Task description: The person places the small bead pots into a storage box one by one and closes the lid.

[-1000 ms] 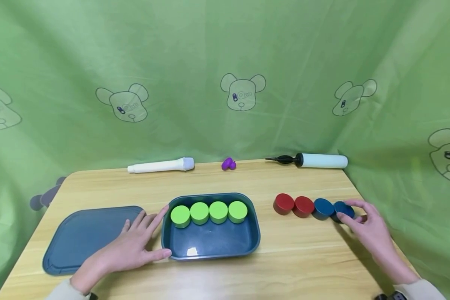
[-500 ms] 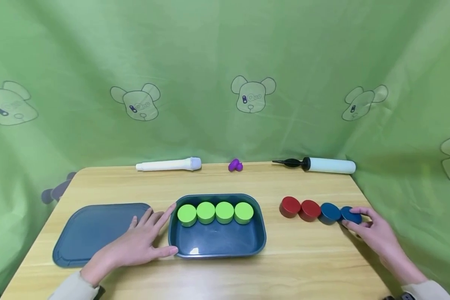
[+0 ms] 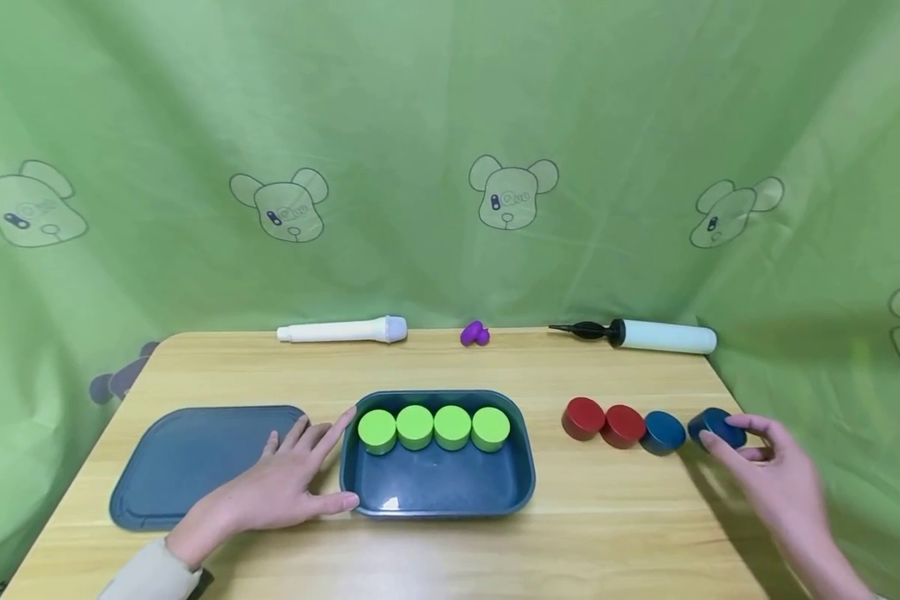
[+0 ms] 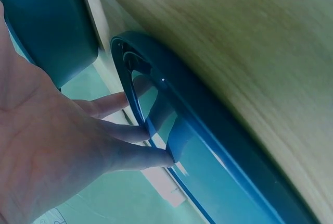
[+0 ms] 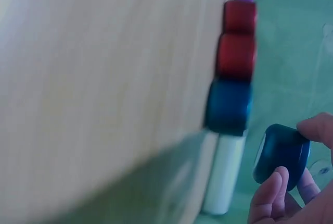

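My right hand [image 3: 780,479] pinches a short blue cylinder [image 5: 283,153] between thumb and fingers. In the right wrist view the cylinder is raised off the table, its pale underside showing. Left of it stand a second blue cylinder [image 3: 662,432] and two red ones, a nearer red cylinder [image 3: 623,427] and a farther red cylinder [image 3: 582,418]. My left hand [image 3: 273,487] lies spread, thumb and index at the left rim of a dark blue box [image 3: 438,510]. Its other fingertips reach the edge of a flat blue lid [image 4: 208,125]. Several green cylinders [image 3: 452,427] line the box's back wall.
Along the table's back edge lie a white microphone-shaped stick [image 3: 342,330], a small purple object [image 3: 475,333] and a white hand pump [image 3: 663,336] with a black nozzle. A green curtain [image 3: 420,250] encloses the wooden table [image 3: 555,550] behind and at the sides.
My right hand has lifted the end blue cylinder and shifted it right, opening a gap from its neighbour. The head view has turned slightly left. My left hand stays at the box.
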A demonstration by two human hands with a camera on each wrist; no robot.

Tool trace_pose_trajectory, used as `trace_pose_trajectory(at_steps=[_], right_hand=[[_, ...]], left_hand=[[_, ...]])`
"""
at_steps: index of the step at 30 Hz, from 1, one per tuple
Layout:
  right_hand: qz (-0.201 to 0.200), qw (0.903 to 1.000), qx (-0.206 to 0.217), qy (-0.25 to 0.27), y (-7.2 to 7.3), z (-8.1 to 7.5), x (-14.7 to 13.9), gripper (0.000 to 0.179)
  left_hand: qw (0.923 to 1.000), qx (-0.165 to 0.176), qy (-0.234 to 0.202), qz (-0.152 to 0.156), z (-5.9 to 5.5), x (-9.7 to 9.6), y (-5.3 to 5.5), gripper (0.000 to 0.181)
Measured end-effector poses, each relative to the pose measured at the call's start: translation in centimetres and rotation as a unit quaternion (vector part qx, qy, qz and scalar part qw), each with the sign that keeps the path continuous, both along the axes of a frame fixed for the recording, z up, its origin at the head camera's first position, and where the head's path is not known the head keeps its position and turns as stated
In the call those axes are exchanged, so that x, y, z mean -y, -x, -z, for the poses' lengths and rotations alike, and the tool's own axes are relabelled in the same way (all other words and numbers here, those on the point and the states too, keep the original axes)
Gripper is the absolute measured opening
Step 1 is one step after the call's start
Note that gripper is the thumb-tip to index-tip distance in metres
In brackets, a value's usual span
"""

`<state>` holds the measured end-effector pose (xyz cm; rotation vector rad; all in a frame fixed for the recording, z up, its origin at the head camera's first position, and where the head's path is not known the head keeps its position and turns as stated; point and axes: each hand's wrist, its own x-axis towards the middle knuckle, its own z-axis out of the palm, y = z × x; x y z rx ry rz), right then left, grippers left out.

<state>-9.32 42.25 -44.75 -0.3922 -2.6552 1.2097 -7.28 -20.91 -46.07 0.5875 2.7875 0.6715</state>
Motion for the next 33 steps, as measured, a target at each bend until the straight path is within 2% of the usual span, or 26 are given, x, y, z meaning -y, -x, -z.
trace_pose_trajectory(at_steps=[4,9,16,21,30,33], right_hand=[[0.001,0.999,-0.041,0.017,-0.6,-1.3,2.6,0.037],[-0.037,0.9964,-0.067,0.036,-1.3,-2.6,6.3,0.039],[-0.116,0.9904,-0.068,0.032,-1.1,-3.5,11.2,0.046],[-0.172,0.9817,-0.071,0.039,-0.6,-3.8,14.4,0.042],[-0.24,0.9679,-0.048,0.058,-0.1,-3.4,19.6,0.041],[-0.262,0.962,-0.024,0.074,-0.1,-3.1,21.4,0.04]], left_hand=[[1.0,0.0,0.002,0.0,0.0,0.0,-0.1,0.107],[1.0,0.006,-0.001,0.002,-0.2,-0.1,-0.1,0.107],[1.0,0.007,0.001,0.0,-0.3,0.0,-0.1,0.107],[1.0,0.007,0.004,0.0,-0.2,0.1,-0.1,0.107],[0.9998,0.009,0.012,0.01,-0.3,0.4,0.2,0.109],[0.9998,0.011,0.01,0.012,-0.4,0.3,0.2,0.109]])
